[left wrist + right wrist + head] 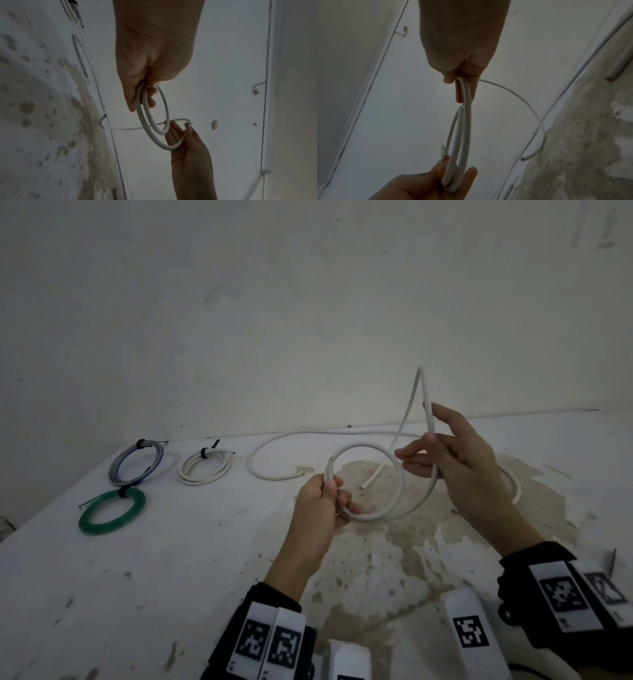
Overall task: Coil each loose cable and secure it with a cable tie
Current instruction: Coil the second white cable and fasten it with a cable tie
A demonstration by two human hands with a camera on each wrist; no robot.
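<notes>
A person's left hand (322, 501) grips a white cable (383, 515) where its loops overlap, thumb and curled fingers closed round the strands, the cut end poking up just above the knuckles. The right hand (459, 463) pinches the same cable on the far side of the loop, thumb and fingers closed on the strand, which rises in a narrow bend above the fingers and drops back down to the table (171, 559). The half-made coil hangs in the air between the two hands, above a brownish stain (394, 542) on the white tabletop. A second loose white cable (274, 463) lies on the table behind the hands, curving along the back edge by the wall (308, 302). Well to the left lie three finished coils, each bound with a dark tie: a white coil (205, 469), a blue-grey coil (137, 462) and, nearer the viewer, a green coil (112, 511). Both wrists carry black bands with printed marker tags (270, 642).
</notes>
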